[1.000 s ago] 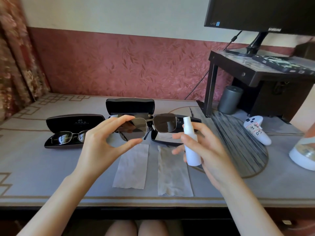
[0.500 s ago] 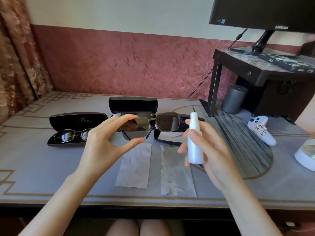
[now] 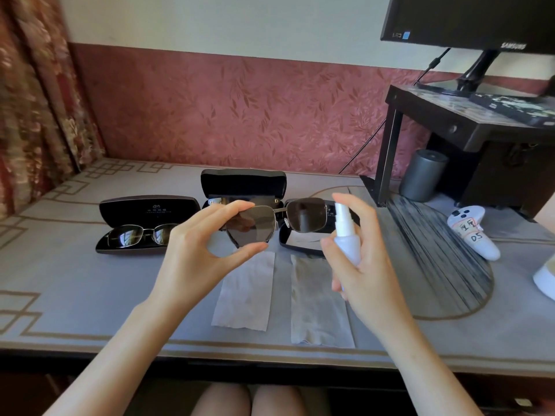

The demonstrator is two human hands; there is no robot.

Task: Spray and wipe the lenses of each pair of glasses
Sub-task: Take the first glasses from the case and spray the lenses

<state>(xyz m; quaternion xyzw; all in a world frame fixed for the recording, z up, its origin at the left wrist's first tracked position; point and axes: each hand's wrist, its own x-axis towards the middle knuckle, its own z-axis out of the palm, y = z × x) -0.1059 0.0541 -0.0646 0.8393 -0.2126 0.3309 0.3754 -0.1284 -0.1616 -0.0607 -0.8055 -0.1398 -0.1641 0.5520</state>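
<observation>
My left hand [image 3: 192, 259] pinches dark-lensed, metal-framed sunglasses [image 3: 276, 223] by one lens rim. My right hand [image 3: 363, 265] grips a white spray bottle [image 3: 347, 235] upright beside them.

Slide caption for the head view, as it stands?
Left hand pinches dark sunglasses; right hand holds a white spray bottle beside them, finger on the nozzle.

we see a samsung monitor [image 3: 480, 19] on a black riser [image 3: 435, 115], a grey cylinder [image 3: 422, 178] under it, and a labelled white controller [image 3: 474, 232] by a striped mat [image 3: 435, 265].
</observation>
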